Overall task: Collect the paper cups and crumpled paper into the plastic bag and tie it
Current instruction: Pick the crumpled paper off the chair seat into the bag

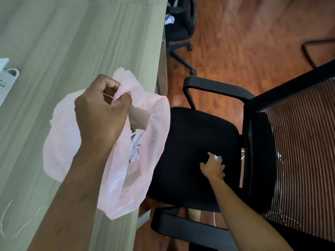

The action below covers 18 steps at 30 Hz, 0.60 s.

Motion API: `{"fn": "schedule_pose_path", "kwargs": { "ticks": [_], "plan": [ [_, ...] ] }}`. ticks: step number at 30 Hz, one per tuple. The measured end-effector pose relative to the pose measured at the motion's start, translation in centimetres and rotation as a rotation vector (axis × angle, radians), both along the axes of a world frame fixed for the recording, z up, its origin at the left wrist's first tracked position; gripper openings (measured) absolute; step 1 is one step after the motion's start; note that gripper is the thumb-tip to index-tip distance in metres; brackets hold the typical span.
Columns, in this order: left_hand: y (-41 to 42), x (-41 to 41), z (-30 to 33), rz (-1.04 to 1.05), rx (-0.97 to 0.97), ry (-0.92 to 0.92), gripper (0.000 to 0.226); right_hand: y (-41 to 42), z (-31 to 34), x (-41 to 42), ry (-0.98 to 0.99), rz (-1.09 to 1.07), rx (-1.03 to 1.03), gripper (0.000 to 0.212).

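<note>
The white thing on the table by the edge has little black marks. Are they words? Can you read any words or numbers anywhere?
No text here can be read.
White object at the table's left edge: a few dark marks, too blurred and cut off to read.
Pink plastic bag, crumpled paper inside it, black chair: no print visible.

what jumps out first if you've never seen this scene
The thin pink plastic bag at centre, held open by the left hand over the grey wooden table's edge, white crumpled paper showing inside. Lower right, the right hand closes on a small white paper ball on the black office chair's seat.
</note>
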<state>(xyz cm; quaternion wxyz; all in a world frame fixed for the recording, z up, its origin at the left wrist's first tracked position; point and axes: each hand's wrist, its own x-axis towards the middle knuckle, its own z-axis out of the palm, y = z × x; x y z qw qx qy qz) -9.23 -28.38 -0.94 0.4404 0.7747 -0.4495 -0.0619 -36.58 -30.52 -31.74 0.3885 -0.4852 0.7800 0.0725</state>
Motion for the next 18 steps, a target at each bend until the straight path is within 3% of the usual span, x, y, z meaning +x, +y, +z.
{"fn": "schedule_pose_path", "kwargs": {
  "ticks": [5, 10, 14, 18],
  "plan": [
    [0.2, 0.3, -1.2, -0.017, -0.011, -0.022, 0.01, -0.8, -2.6, -0.2, -0.127, -0.062, 0.023, 0.058],
    [0.3, 0.6, -1.9, -0.025, -0.007, -0.017, 0.007, 0.3, -3.8, -0.2, -0.092, -0.113, -0.105, 0.035],
    [0.3, 0.7, -1.8, -0.031, -0.014, -0.007, 0.007, 0.4, -3.1, -0.1, -0.114, -0.066, -0.208, 0.036],
    [0.5, 0.9, -1.3, -0.023, -0.014, 0.023, 0.008, 1.1, -1.6, 1.2, -0.203, -0.161, -0.339, 0.023]
  ]
}}
